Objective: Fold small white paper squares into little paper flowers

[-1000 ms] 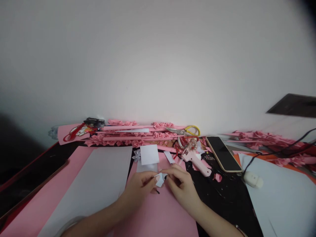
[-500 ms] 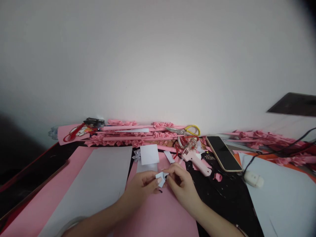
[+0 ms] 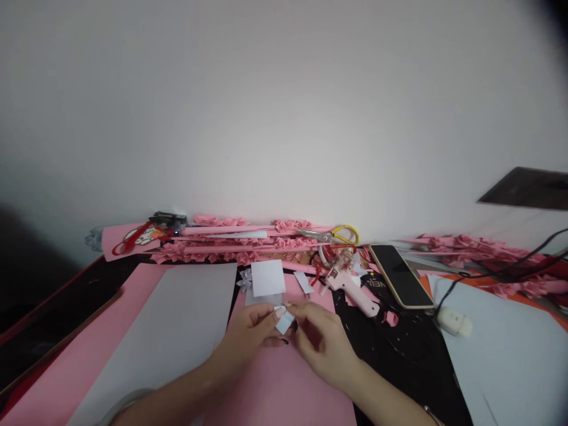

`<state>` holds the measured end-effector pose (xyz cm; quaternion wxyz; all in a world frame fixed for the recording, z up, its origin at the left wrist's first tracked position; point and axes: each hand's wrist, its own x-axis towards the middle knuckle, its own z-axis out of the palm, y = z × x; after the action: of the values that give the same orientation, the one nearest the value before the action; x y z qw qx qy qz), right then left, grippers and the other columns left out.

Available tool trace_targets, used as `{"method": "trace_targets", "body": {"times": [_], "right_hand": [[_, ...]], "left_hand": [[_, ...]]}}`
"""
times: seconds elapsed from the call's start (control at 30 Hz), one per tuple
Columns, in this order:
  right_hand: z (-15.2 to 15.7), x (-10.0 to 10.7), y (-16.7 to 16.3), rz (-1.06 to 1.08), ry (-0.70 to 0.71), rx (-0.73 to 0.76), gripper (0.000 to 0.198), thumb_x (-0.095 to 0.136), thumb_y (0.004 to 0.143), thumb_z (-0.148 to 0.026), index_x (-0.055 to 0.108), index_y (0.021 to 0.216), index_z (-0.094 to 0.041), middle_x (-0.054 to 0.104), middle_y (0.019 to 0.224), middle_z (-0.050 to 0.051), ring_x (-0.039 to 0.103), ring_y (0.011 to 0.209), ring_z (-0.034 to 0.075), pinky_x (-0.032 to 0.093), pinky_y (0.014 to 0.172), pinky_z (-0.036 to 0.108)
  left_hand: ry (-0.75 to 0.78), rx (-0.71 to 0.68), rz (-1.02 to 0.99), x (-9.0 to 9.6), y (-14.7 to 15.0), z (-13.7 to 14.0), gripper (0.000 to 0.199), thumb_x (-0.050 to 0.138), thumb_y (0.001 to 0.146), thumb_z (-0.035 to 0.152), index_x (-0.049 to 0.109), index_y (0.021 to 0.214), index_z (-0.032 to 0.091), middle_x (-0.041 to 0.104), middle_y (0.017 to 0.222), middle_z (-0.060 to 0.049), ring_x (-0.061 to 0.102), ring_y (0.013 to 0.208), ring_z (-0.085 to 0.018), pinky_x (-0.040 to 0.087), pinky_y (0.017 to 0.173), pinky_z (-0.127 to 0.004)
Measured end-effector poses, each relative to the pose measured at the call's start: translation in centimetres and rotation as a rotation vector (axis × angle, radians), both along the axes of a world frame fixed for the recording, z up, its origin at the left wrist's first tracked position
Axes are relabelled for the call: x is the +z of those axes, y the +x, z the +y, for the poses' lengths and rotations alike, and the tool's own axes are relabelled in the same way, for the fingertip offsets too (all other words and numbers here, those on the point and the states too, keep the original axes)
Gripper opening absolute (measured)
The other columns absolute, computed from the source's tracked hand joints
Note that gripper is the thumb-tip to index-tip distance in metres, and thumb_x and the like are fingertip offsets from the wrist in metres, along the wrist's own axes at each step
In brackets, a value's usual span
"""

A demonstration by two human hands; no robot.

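Observation:
A small pale blue-white folded piece of paper (image 3: 284,321) is pinched between the thumb and fingers of my left hand (image 3: 251,331). My right hand (image 3: 326,340) is closed at the paper's right edge, its fingertips touching the upper corner. Small dark spots show at the fingertips; I cannot make out what they are. Both hands are held over a pink sheet (image 3: 293,384). Just beyond them lie a stack of white paper squares (image 3: 268,278), a small white strip (image 3: 303,282) and a grey-white folded paper flower (image 3: 245,278).
A pink glue gun (image 3: 355,293), yellow-handled scissors (image 3: 344,234) and a phone (image 3: 402,275) lie behind and right. Pink paper flower stems (image 3: 231,251) line the wall. A white mouse-like object (image 3: 455,322) rests on a pale sheet (image 3: 510,355). Large grey-white paper (image 3: 177,319) covers the left.
My right fingers have shifted up and over the paper's upper edge, and the paper has turned slightly. The raised flap at its right side now looks flatter.

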<state>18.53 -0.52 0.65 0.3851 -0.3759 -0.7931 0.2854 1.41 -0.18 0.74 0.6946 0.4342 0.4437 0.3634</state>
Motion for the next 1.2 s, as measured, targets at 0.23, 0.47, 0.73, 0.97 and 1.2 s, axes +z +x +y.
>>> {"method": "trace_targets", "body": {"times": [0.23, 0.47, 0.73, 0.97, 1.2], "right_hand": [[-0.24, 0.22, 0.19, -0.058, -0.013, 0.046, 0.041, 0.045, 0.069, -0.002, 0.053, 0.107, -0.016, 0.061, 0.087, 0.007, 0.056, 0.078, 0.020, 0.046, 0.074, 0.032], [-0.25, 0.12, 0.30, -0.070, 0.002, 0.054, 0.041, 0.044, 0.067, -0.002, 0.054, 0.105, -0.016, 0.062, 0.089, 0.008, 0.057, 0.078, 0.020, 0.045, 0.075, 0.032], [-0.12, 0.28, 0.22, 0.033, -0.024, 0.075, 0.040, 0.042, 0.072, -0.003, 0.054, 0.107, -0.018, 0.063, 0.086, 0.005, 0.058, 0.075, 0.017, 0.046, 0.073, 0.029], [0.24, 0.01, 0.22, 0.054, -0.149, -0.110, 0.015, 0.038, 0.089, -0.020, 0.051, 0.082, -0.017, 0.053, 0.068, 0.000, 0.049, 0.059, 0.013, 0.039, 0.055, 0.023], [0.39, -0.36, -0.14, -0.082, -0.169, -0.023, 0.028, 0.040, 0.088, -0.020, 0.037, 0.061, -0.019, 0.039, 0.056, -0.005, 0.036, 0.051, 0.010, 0.028, 0.048, 0.021]], "left_hand": [[-0.015, -0.003, 0.012, 0.08, 0.01, 0.10, 0.031, 0.057, 0.078, 0.042, 0.068, 0.089, 0.015, 0.069, 0.077, -0.005, 0.062, 0.070, -0.013, 0.049, 0.066, -0.024], [-0.011, -0.006, -0.021, 0.05, -0.03, -0.01, 0.029, 0.059, 0.077, 0.039, 0.068, 0.089, 0.015, 0.070, 0.077, -0.006, 0.062, 0.070, -0.014, 0.049, 0.064, -0.022], [0.029, -0.008, -0.051, 0.06, -0.05, 0.10, 0.023, 0.060, 0.077, 0.033, 0.069, 0.088, 0.015, 0.068, 0.073, -0.004, 0.061, 0.068, -0.013, 0.047, 0.062, -0.022], [0.093, -0.025, 0.042, -0.23, 0.03, 0.04, 0.024, 0.059, 0.076, 0.033, 0.070, 0.087, 0.015, 0.068, 0.072, -0.005, 0.060, 0.067, -0.016, 0.048, 0.064, -0.026], [0.123, -0.092, 0.095, -0.41, 0.21, -0.14, 0.018, 0.061, 0.073, 0.030, 0.072, 0.078, 0.017, 0.068, 0.064, -0.002, 0.061, 0.063, -0.015, 0.046, 0.062, -0.024]]}}
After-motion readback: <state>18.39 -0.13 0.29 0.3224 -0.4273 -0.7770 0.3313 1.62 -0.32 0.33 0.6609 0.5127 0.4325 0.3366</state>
